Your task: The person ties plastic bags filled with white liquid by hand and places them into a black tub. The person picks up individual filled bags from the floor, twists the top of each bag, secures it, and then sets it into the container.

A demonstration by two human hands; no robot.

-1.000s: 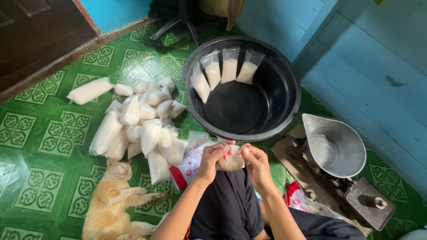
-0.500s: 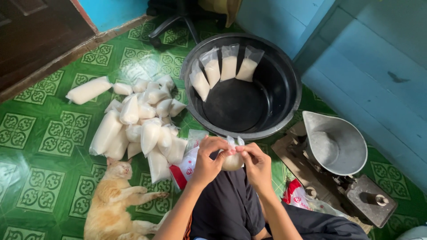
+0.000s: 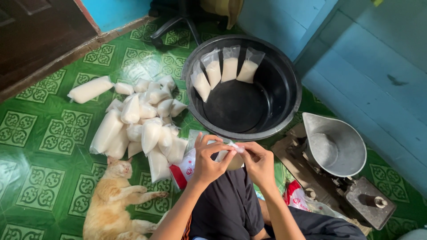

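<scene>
On green patterned floor tiles (image 3: pixel 53 138), blue wall (image 3: pixel 373 58), left hand (image 3: pixel 209 162) and right hand (image 3: pixel 258 162) pinching small filled bag (image 3: pixel 232 156)

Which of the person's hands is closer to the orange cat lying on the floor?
Left. The left hand pinches the small bag on the side toward the cat, which lies lower left of it. The right hand grips the bag on the far side, toward the metal scale.

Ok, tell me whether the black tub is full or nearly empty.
Nearly empty: the black tub holds only four filled bags leaning against its far wall, with its dark bottom bare.
</scene>
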